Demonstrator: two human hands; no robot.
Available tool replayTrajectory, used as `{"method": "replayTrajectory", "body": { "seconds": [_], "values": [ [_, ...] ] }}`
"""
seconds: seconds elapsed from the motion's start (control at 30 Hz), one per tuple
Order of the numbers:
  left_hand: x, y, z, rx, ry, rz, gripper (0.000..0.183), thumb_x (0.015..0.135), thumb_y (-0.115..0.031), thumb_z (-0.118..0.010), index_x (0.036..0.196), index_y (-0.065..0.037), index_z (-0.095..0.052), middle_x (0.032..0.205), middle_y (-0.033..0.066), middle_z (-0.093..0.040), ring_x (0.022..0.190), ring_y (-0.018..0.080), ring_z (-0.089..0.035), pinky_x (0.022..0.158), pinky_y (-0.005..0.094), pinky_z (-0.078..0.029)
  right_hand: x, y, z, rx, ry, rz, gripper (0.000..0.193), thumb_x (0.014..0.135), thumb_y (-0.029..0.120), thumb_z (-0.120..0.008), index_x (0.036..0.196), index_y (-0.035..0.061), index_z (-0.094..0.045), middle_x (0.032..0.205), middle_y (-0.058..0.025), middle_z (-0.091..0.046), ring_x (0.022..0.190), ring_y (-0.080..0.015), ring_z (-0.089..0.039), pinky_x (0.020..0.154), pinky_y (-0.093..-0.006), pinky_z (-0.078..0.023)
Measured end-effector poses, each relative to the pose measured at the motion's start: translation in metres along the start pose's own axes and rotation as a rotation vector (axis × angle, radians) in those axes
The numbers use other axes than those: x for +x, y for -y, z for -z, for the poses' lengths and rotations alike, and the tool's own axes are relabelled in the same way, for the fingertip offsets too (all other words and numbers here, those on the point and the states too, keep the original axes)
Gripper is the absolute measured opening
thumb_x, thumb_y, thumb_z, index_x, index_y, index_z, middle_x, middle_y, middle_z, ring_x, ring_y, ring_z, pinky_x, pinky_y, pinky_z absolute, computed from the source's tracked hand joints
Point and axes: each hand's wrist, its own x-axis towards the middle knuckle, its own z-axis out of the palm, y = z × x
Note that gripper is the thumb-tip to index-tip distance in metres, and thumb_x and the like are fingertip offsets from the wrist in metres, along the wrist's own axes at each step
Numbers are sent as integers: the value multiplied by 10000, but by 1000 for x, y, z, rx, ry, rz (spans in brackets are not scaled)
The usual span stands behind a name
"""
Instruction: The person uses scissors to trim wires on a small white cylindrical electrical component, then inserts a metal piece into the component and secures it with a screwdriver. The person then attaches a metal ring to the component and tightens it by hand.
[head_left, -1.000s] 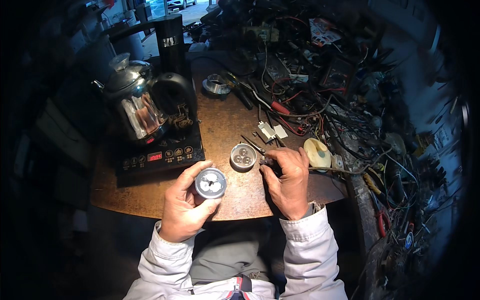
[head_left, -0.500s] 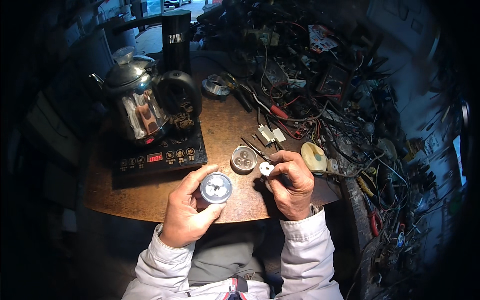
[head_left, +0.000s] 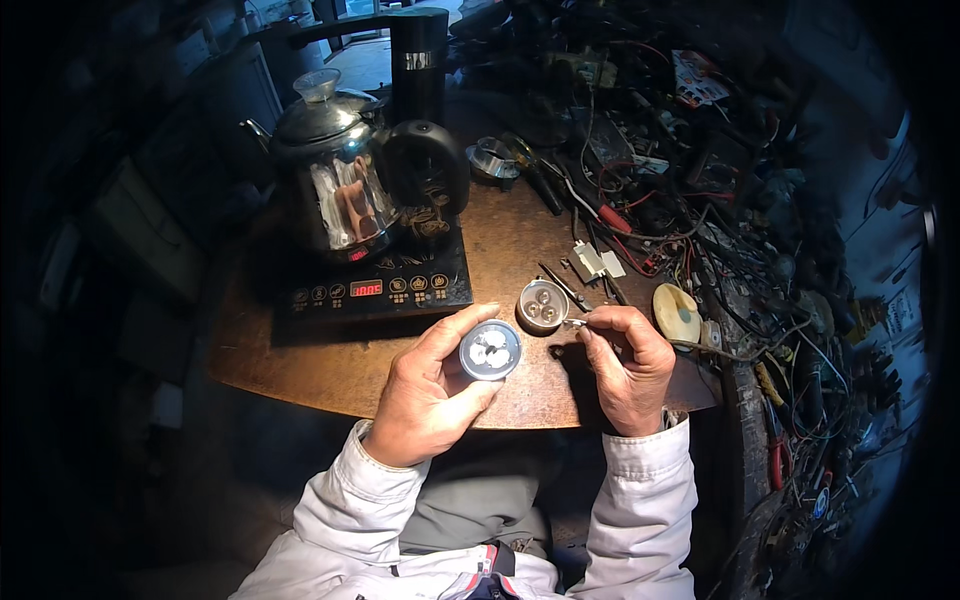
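The left hand (head_left: 430, 395) curls round a grey housing (head_left: 491, 350) (likely light and stiff, best held by its sides) above the table (head_left: 540, 402), while the right hand (head_left: 628, 368) pinches a small, probably fragile piece (head_left: 576, 322) near the three-lens cup (head_left: 543, 307).

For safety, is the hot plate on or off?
The hot plate is powered on: its red display is lit. Whether it's heating, I cannot tell.

Bright light pools on the near table (head_left: 535, 405), left hand (head_left: 425, 395) and right hand (head_left: 632, 370), with a dark shadow left of the latter. Glare streaks the kettle (head_left: 330, 180); the display (head_left: 366, 288) glows red. Far left, light is bluish. The right wall (head_left: 870, 270) looks smeared; fisheye edges bend into black.
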Motion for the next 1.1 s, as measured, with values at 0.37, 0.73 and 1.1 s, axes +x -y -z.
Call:
{"method": "replayTrajectory", "body": {
  "seconds": [0.37,0.73,1.1],
  "values": [
    [2,4,-4,63,-3,-41,689,889,136,-748,1531,12,-532,1307,124,-682,1202,204,-696,1049,344,-573,-10,15,-28,693,147,-325,120,990,-47,-742,1109,-56,-732,933,-107,-780,798,-138,-757,733,-277,-634],
    [2,2,-2,333,58,-83,676,898,129,-745,1528,-8,-542,1318,100,-678,1203,175,-698,976,296,-610,-11,19,-30,588,148,-387,124,999,-22,-744,1117,-59,-737,935,-102,-782,785,-120,-751,694,-265,-631],
    [2,4,-5,268,18,-74,672,890,125,-756,1518,6,-549,1310,102,-685,1164,160,-706,923,269,-611,-16,13,-32,590,196,-243,283,929,-67,-804,1198,-72,-715,1112,-95,-706,941,-139,-750,815,-257,-620]
  ]
}}
